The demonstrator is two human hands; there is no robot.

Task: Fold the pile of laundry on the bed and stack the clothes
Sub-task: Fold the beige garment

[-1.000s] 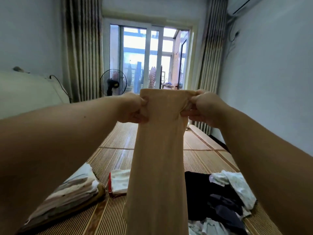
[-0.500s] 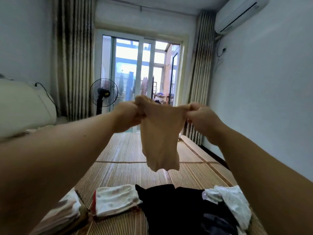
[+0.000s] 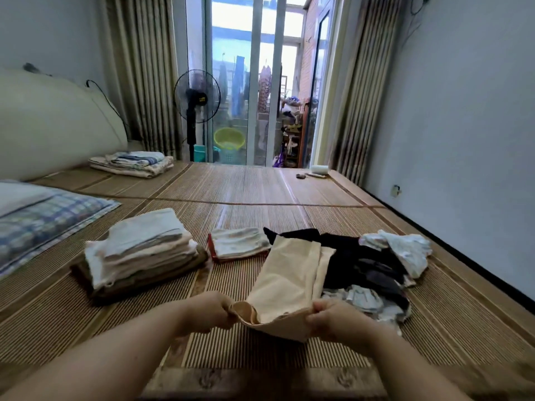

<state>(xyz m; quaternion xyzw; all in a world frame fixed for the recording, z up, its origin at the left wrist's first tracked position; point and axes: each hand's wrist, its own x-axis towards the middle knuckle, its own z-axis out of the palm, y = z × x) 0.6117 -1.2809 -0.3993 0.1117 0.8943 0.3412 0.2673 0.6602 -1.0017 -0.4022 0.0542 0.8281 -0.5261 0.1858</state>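
Fingers of left hand and right hand pinched the beige garment; floppy, light stuff, probably best held by corners.

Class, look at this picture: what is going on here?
A person is folding laundry on a bed. The left hand and the right hand each pinch the near edge of a beige garment spread on it. A folded stack sits to its left, with a folded cloth beside it. A heap of dark and white clothes waits unfolded on the right.
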